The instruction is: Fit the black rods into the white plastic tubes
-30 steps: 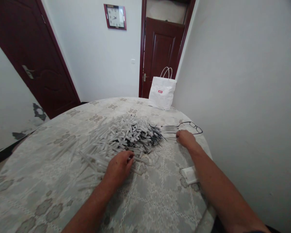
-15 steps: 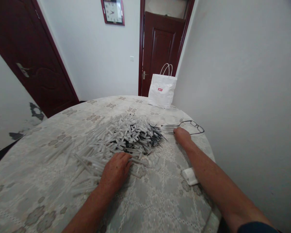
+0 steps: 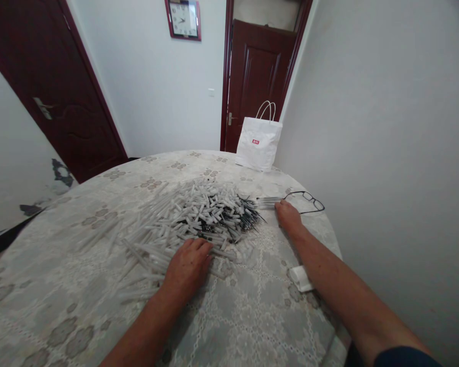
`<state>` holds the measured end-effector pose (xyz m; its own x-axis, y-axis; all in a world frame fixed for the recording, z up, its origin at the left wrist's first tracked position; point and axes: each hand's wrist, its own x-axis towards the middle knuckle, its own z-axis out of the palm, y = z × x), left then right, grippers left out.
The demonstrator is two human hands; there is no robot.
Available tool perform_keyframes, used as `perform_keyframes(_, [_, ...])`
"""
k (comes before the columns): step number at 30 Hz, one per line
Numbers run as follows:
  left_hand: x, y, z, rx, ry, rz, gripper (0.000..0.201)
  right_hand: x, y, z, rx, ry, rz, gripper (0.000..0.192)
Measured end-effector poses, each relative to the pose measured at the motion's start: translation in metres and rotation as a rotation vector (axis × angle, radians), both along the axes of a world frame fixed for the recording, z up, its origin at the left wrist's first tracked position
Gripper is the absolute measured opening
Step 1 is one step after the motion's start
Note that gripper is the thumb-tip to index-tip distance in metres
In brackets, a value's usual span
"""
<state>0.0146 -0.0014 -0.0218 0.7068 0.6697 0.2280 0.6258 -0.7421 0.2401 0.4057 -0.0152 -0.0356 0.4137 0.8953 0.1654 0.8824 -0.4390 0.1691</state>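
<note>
A big heap of white plastic pen tubes with black refills mixed in lies across the middle of a round table covered in patterned lace cloth. My left hand rests palm down on the near edge of the heap, fingers curled over a few tubes. My right hand reaches to the right of the heap, its fingertips touching a small row of tubes laid beside a pair of glasses. Whether either hand pinches a tube is hidden.
A white paper bag stands at the table's far edge. A small white packet lies under my right forearm. The wall runs close along the table's right side. Dark red doors and a wall clock are behind.
My right hand has slid slightly forward onto the row of tubes by the glasses. My left hand stays on the heap's edge with fingers flattened a little. The view shifted slightly.
</note>
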Motion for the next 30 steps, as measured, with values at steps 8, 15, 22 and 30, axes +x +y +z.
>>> perform_keyframes(8, [0.0,-0.001,0.001,0.011,0.005,-0.012,0.024,-0.013,-0.007,0.017,0.012,0.019,-0.037,0.029])
perform_keyframes(15, [0.001,-0.004,0.005,-0.011,-0.026,-0.006,0.022,-0.036,-0.029,0.068,-0.063,0.105,0.091,0.022])
perform_keyframes(22, [0.001,-0.006,0.003,0.01,-0.066,0.009,0.021,-0.133,-0.059,0.088,-0.138,0.451,0.552,0.019])
perform_keyframes(30, [0.0,-0.004,0.002,0.082,-0.156,0.069,0.02,-0.199,-0.053,0.037,-0.177,0.276,0.49,0.018])
